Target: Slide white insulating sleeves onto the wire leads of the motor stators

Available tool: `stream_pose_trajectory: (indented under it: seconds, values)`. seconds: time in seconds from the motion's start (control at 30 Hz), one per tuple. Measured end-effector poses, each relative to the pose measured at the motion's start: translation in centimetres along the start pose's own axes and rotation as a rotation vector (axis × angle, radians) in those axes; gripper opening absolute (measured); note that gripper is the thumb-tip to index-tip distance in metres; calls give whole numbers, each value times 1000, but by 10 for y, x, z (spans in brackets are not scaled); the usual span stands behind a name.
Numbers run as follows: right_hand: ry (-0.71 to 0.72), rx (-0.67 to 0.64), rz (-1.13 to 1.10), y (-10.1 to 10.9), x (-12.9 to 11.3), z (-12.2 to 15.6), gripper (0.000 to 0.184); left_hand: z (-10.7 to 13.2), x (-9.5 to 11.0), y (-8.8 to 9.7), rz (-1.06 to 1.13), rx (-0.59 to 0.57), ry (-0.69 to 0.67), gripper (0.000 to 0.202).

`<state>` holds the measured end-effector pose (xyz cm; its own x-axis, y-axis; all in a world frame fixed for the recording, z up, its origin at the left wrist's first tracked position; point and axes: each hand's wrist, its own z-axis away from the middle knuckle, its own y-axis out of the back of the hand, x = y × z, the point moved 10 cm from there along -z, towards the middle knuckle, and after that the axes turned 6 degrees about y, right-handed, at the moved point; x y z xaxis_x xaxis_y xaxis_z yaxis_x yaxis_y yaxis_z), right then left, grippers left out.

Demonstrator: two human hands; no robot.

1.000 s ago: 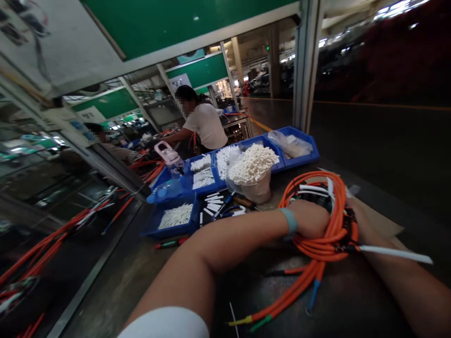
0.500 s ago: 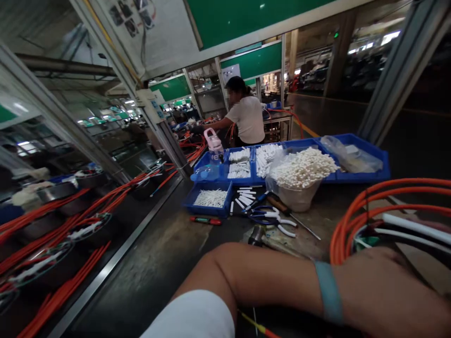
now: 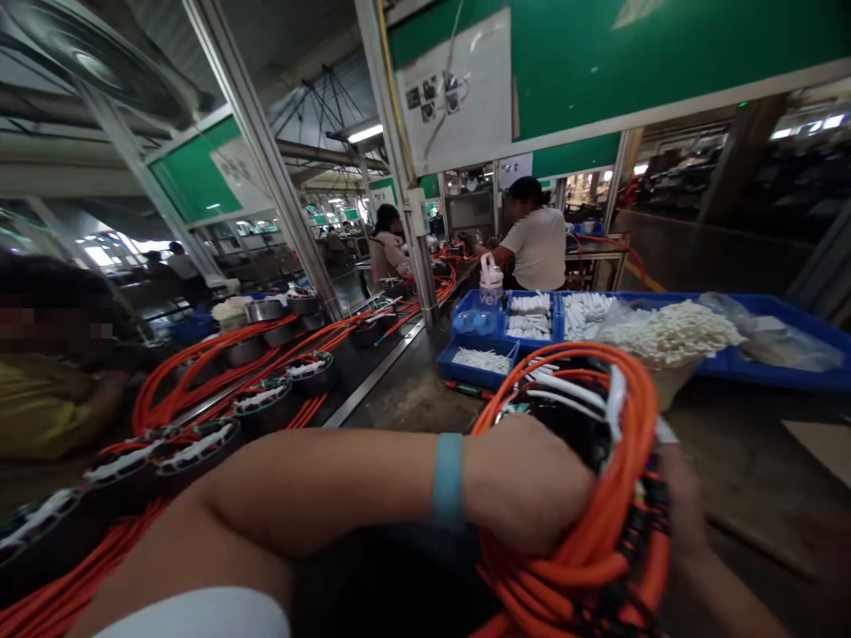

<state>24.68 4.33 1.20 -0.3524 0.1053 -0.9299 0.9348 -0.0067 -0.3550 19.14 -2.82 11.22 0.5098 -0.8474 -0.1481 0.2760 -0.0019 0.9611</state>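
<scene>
A bundle of coiled orange cables [image 3: 639, 421], with white sleeves and a dark body inside the loops, looks like a wired motor stator. My left hand [image 3: 532, 483], below a teal wristband [image 3: 448, 478], reaches across and is closed on its near side, the fingertips hidden within the loops. On the far right side, my right hand [image 3: 684, 496] grips the same bundle, blurred and partly covered by the cables. The bundle is held over the dark bench, in front of the blue bins.
Blue bins [image 3: 558, 335] hold white sleeves and a pink-lidded bottle [image 3: 490, 273]. A bag of white pieces [image 3: 684, 332] stands by them. Similar stators [image 3: 262, 399] with orange cables line the left. Co-workers are at left [image 3: 53, 381] and ahead [image 3: 537, 244].
The orange cable bundle has come from the right edge to the middle, in front of the bins. My right hand has come into view. The camera has turned left.
</scene>
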Motion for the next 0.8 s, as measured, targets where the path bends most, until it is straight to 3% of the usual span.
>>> stream_pose_trajectory:
  seconds: [0.1,0.2,0.3,0.37,0.43,0.5,0.6,0.67,0.73,0.8]
  values:
    - [2,14,-48,-44,28,8,65,32,-24,-46,-34,-42,81,12]
    - [43,-65,2,-83,68,8,65,47,-49,-97,-19,-45,120,11]
    - [112,-50,144,-93,100,-5,65,45,-70,-139,34,-36,62,12]
    - [151,-58,298,-89,107,-20,63,39,-83,-152,72,-8,22,14]
    - [138,-91,431,-76,108,-31,58,37,-95,-152,104,19,3,17]
    - [107,-110,533,-50,101,-29,49,43,-104,-141,154,49,-41,23]
    - [208,-304,921,-26,83,9,52,65,-122,-104,333,181,-123,43]
    - [321,-513,1223,-23,87,48,58,76,-152,-82,456,330,-50,41]
    - [372,-622,1379,-14,99,75,60,74,-180,-74,505,443,48,40]
    - [371,-636,1390,-3,109,78,59,54,-193,-78,503,458,74,45]
